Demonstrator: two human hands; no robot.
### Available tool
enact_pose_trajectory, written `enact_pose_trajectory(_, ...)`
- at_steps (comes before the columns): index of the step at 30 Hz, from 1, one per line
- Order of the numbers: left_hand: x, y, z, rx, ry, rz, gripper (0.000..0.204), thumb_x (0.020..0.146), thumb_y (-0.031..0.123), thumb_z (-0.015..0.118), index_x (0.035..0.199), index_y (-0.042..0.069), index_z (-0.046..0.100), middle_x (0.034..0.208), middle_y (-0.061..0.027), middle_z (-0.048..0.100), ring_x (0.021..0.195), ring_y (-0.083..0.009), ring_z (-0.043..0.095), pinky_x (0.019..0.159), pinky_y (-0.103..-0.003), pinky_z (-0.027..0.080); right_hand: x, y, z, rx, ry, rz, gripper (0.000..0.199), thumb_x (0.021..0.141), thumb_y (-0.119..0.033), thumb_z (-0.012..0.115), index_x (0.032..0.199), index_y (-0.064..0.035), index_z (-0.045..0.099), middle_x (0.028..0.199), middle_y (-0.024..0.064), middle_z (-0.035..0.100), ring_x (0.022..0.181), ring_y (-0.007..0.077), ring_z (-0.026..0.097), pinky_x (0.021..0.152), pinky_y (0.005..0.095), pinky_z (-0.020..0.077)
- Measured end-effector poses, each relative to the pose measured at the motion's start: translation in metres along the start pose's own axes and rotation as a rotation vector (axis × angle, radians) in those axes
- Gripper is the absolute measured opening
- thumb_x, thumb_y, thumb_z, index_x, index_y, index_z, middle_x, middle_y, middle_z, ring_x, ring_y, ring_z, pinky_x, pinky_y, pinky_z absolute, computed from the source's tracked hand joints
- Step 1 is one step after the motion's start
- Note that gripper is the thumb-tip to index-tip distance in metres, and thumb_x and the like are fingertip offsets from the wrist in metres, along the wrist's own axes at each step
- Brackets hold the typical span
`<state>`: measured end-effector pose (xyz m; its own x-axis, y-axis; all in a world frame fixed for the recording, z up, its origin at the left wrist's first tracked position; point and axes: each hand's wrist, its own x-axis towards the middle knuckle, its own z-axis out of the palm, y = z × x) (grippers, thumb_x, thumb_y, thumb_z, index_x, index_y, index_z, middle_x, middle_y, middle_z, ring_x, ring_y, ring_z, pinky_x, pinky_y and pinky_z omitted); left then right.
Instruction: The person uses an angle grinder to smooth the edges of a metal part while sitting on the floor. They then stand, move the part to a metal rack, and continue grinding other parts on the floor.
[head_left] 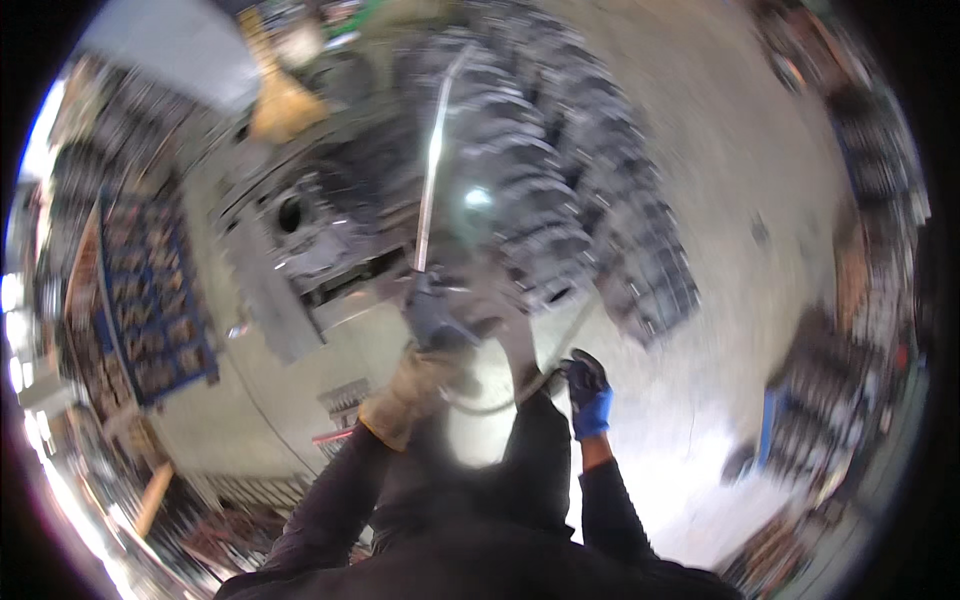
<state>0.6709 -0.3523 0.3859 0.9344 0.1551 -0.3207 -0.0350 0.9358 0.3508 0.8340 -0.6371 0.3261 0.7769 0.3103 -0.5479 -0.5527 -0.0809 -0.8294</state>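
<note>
My left hand (pixel 405 392), in a tan work glove, is closed around the dark handle end of a long-tubed hand tool (pixel 432 180). Its thin shiny metal tube points away from me, slightly bent near the far tip. Blur hides whether it is a torch or a blow gun. A hose (pixel 490 408) curves below the handle toward my right hand (pixel 588 385). That hand wears a blue and black glove, and its fingers are curled around the hose. Beyond the tool stand rows of dark ribbed metal parts (pixel 530 190), smeared by motion.
A cast metal housing with a round hole (pixel 310 222) lies left of the tube. Farther left stands a blue rack (pixel 150 290) filled with small parts. A yellow piece (pixel 285 105) is at the back left. Stacked parts (pixel 825 375) line the right side.
</note>
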Motion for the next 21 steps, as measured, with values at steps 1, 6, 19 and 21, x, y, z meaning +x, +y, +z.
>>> enact_pose_trajectory(1, 0.011, -0.017, 0.014, 0.551, 0.095, -0.055, 0.031, 0.102, 0.01, 0.062, 0.131, -0.001, 0.061, 0.123, -0.0099, 0.07, 0.1, -0.0171, 0.069, 0.083, -0.036, 0.06, -0.016, 0.012, -0.038, 0.176, 0.065, 0.067, 0.028, 0.102, -0.001, 0.061, 0.13, 0.0026, 0.066, 0.118, 0.0162, 0.073, 0.1, 0.0214, 0.072, 0.092, 0.0339, 0.0588)
enact_pose_trajectory(6, 0.076, -0.113, 0.101, 0.828, 0.286, -0.367, 0.026, 0.103, 0.02, 0.068, 0.123, 0.003, 0.067, 0.113, -0.0107, 0.075, 0.08, -0.0174, 0.072, 0.065, -0.032, 0.062, -0.096, 0.058, -0.186, 0.111, 0.249, 0.018, 0.03, 0.107, -0.01, 0.051, 0.13, 0.002, 0.066, 0.121, 0.0136, 0.073, 0.101, 0.0273, 0.073, 0.09, 0.0373, 0.059)
enact_pose_trajectory(19, 0.285, -0.254, 0.188, 2.88, -0.432, -0.28, 0.037, 0.094, 0.043, 0.06, 0.1, 0.014, 0.081, 0.102, -0.0191, 0.076, 0.097, -0.0415, 0.073, 0.083, -0.053, 0.058, -0.256, 0.16, -0.362, 0.326, 0.808, 0.179, 0.03, 0.102, -0.014, 0.065, 0.128, 0.0008, 0.067, 0.101, 0.0147, 0.077, 0.086, 0.0222, 0.075, 0.071, 0.0322, 0.0591)
enact_pose_trajectory(21, 0.319, -0.275, 0.192, 3.015, -0.48, -0.404, 0.038, 0.095, 0.042, 0.059, 0.105, 0.014, 0.081, 0.111, -0.0174, 0.076, 0.105, -0.0403, 0.072, 0.088, -0.053, 0.057, -0.26, 0.166, -0.362, 0.338, 0.837, 0.273, 0.031, 0.102, -0.017, 0.065, 0.128, -0.0001, 0.067, 0.1, 0.0156, 0.078, 0.081, 0.0211, 0.074, 0.069, 0.0311, 0.058)
